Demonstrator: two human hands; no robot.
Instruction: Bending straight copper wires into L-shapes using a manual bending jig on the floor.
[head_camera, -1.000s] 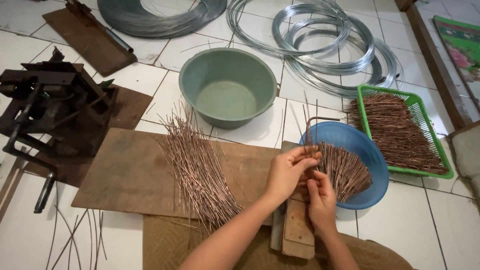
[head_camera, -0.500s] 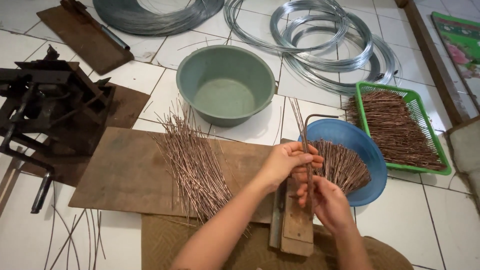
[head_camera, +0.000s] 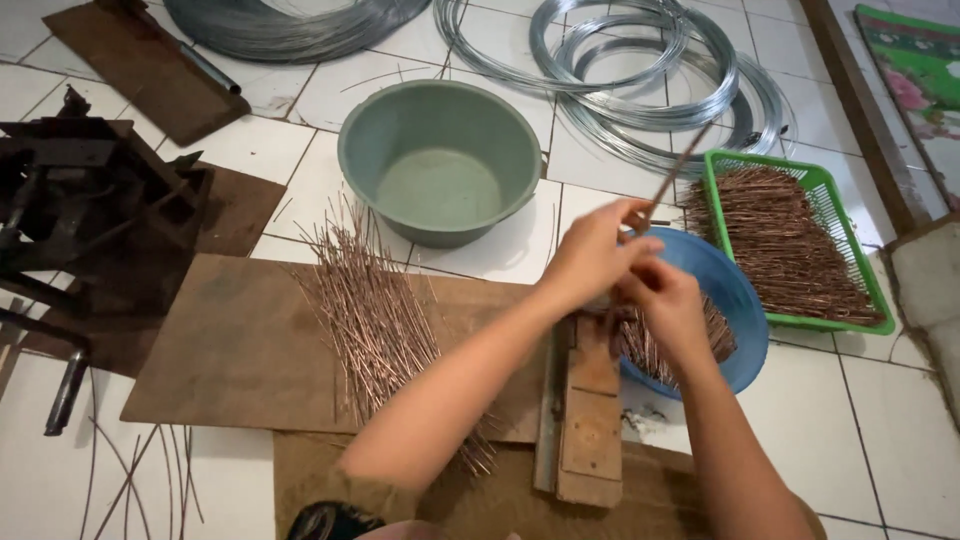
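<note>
Two basins, one green (head_camera: 440, 160), one blue (head_camera: 735, 300), one green basket (head_camera: 850, 240), two hands (head_camera: 590, 255) (head_camera: 665, 300)

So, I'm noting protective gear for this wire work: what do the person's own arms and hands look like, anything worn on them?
Nothing protective shows. The left hand and right hand are bare: no gloves, rings, watch or bracelet that I can see. Both forearms are bare too, with no sleeves down to the bottom edge of the picture. The fingers carry no tape or bandages.

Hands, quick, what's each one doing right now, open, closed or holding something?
Left hand: closed, gripping a small bunch of copper-coloured rods.
Right hand: closed over the blue bowl; what its grip holds cannot be told.
</note>
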